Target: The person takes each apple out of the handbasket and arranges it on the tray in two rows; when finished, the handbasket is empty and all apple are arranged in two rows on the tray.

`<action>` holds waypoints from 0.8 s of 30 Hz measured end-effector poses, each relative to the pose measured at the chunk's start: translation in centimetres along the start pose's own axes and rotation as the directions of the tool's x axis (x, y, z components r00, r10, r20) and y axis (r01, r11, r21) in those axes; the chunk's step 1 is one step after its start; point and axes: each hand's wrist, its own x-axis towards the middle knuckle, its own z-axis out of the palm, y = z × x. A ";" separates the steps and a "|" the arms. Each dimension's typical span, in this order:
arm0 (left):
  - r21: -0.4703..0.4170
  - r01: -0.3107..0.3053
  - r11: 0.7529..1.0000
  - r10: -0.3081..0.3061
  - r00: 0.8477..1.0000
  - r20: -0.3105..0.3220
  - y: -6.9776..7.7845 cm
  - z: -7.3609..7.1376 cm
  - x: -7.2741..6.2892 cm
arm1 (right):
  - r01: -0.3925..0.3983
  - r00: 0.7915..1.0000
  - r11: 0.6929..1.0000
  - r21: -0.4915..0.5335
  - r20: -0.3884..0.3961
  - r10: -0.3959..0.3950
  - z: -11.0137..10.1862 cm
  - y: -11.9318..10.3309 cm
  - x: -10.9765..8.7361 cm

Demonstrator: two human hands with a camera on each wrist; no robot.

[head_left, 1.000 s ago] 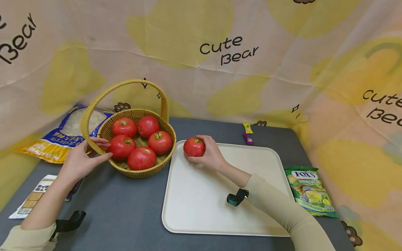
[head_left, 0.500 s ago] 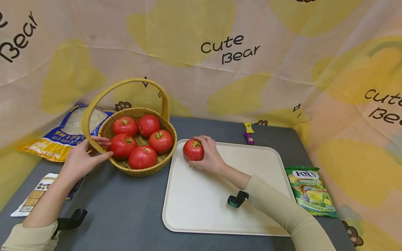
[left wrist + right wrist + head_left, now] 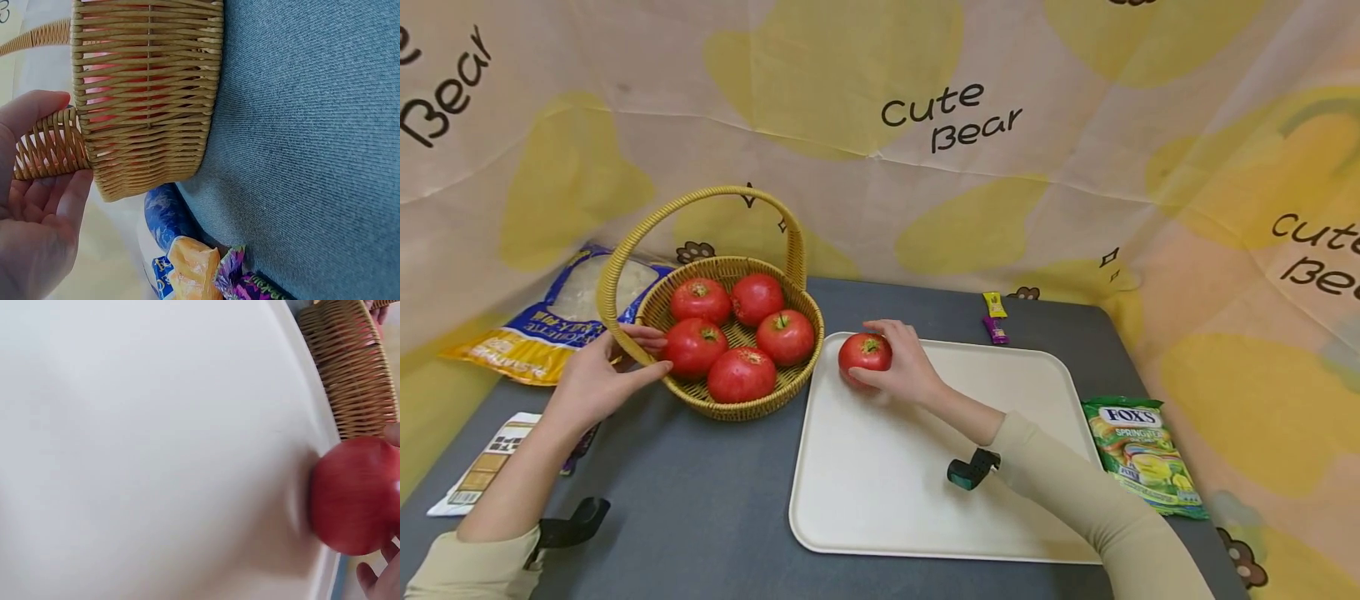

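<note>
"FOX'S" bag [image 3: 1142, 458]; glossy red fruit [image 3: 865, 352].
My left hand [image 3: 591, 382] gripped the basket [image 3: 150, 100]; my right hand [image 3: 910, 367] lay parted round the fruit.

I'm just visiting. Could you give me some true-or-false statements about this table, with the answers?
1. The left hand grips the handle of the basket near its rim. True.
2. The right hand has its fingers around a red fruit at the tray. True.
3. The basket stands on the tray. False: it stands on the table, to the tray's left.
4. The basket contains only two things. False: five red fruits lie in it.
5. A green packet lies right of the tray. True.
</note>
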 end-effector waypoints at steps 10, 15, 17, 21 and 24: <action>-0.001 -0.002 1.000 0.002 1.000 -0.004 -0.1 0.0 0.0 | 0.092 0.995 0.994 0.055 0.034 -0.094 -1.7 -3.6 3.1; -0.003 -0.007 1.000 0.007 1.000 -0.006 -0.2 -0.1 0.0 | 0.109 0.980 0.989 0.099 0.157 -0.124 -0.9 -5.5 5.4; -0.005 -0.013 1.000 0.013 1.000 -0.011 -0.1 -0.2 -0.1 | 0.125 0.967 0.989 0.075 0.213 -0.139 -0.3 -6.2 6.5; -0.010 -0.025 1.000 0.024 1.000 -0.018 0.0 -0.1 -0.1 | 0.174 0.938 0.985 -0.018 0.306 -0.160 1.0 -7.5 8.5; -0.015 -0.030 0.999 0.029 0.999 -0.020 0.1 0.1 -0.1 | 0.209 0.917 0.973 -0.102 0.365 -0.159 1.7 -8.3 9.6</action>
